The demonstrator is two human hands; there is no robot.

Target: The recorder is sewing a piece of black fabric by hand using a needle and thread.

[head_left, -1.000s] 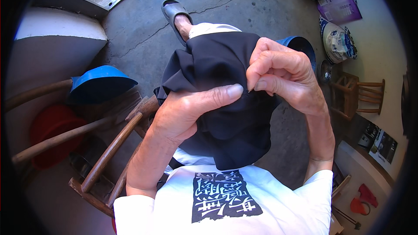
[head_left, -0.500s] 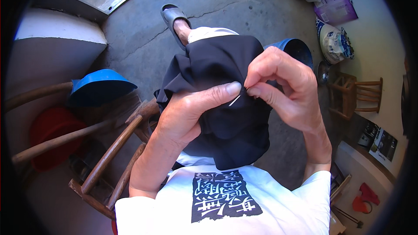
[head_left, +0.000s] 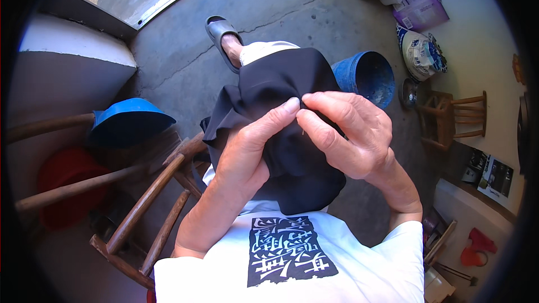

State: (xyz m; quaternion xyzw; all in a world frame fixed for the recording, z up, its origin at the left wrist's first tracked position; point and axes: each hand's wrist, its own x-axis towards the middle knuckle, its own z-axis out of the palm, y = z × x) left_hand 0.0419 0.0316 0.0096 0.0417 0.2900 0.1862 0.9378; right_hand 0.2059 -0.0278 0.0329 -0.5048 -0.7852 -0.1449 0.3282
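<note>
Dark black cloth (head_left: 292, 70) lies bunched over my lap and thigh. My left hand (head_left: 247, 146) is closed on it, thumb on top and the other fingers hidden underneath. Close against the left thumb tip, my right hand (head_left: 351, 134) has its thumb and forefinger bent together in a pinch. A short, thin glint of a sewing needle (head_left: 304, 132) shows just below the right thumb tip; most of it is hidden behind the fingers. Any thread is too fine to make out.
A wooden chair (head_left: 147, 205) and a blue long-handled scoop (head_left: 132, 118) are on the left, by a red basin (head_left: 67, 182). A blue bucket (head_left: 351, 73) stands beyond my right hand. Along the right wall are a sack (head_left: 418, 53), a purple bag (head_left: 422, 5) and a small wooden stool (head_left: 438, 118).
My right hand has shifted left and turned over more, its fingertips now against the left thumb tip. The needle, plainly visible before, is mostly covered. The view has moved slightly, uncovering the bucket.
</note>
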